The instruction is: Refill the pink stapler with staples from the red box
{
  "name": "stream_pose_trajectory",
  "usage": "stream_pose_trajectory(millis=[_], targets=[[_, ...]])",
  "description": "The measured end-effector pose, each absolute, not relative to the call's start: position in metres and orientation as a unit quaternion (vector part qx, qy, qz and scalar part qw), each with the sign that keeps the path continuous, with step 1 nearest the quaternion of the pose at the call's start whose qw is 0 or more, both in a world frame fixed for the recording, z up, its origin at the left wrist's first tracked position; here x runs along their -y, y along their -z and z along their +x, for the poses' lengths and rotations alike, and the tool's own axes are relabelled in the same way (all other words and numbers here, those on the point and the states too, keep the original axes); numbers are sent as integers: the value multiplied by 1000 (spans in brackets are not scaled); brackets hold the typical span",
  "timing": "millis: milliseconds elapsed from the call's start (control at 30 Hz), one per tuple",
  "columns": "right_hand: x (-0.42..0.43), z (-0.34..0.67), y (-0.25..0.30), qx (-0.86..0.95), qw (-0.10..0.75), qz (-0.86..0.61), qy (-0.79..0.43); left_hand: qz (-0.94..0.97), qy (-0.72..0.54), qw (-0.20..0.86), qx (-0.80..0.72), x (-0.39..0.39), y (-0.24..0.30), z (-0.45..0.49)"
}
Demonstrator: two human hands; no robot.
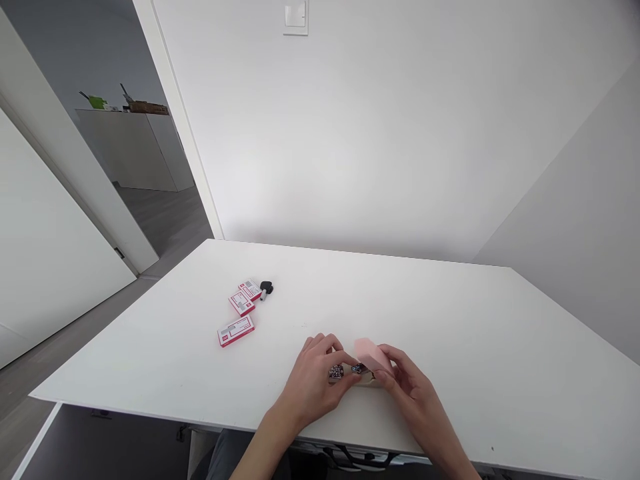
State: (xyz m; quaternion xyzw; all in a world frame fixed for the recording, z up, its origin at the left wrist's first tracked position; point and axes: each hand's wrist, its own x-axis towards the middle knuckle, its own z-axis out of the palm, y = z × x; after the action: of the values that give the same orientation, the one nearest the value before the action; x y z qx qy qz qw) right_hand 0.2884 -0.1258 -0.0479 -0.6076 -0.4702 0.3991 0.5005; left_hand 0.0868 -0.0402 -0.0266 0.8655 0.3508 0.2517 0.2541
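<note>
Near the table's front edge, my right hand [407, 383] grips a pale pink flat-sided piece [371, 353] between thumb and fingers, holding it tilted. My left hand [317, 377] is closed in a pinch, thumb and index finger meeting at a small dark speckled piece [358, 368]. Another speckled piece [336, 373] shows between the fingers and thumb of that hand. A beige thing [369, 382] lies under the pink piece, mostly covered by my hands, so its kind cannot be made out.
Three small white-and-red boxes, the nearest box [236, 330] among them, lie left on the white table [425, 307]. Beside the farthest stands a small black-and-silver object [265, 290]. A wall [350, 133] borders the table's back; a doorway opens at left.
</note>
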Motion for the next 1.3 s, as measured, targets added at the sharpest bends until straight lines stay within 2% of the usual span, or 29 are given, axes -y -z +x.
stream_pose_trajectory(millis=[600,800,1000,1133,1300], targets=[[127,286,44,468,532,-585,-394,839,-259,278,-389,44,25,85],[126,295,51,499,487,-592,-406,831,-276,288,-389,43,25,85],[127,293,50,484,502,-616,-367,808,-317,297,-398,46,20,79],[130,288,42,467,520,-620,-358,793,-371,267,-403,46,18,71],[131,287,37,481,499,-626,-356,739,-444,184,-473,34,20,42]])
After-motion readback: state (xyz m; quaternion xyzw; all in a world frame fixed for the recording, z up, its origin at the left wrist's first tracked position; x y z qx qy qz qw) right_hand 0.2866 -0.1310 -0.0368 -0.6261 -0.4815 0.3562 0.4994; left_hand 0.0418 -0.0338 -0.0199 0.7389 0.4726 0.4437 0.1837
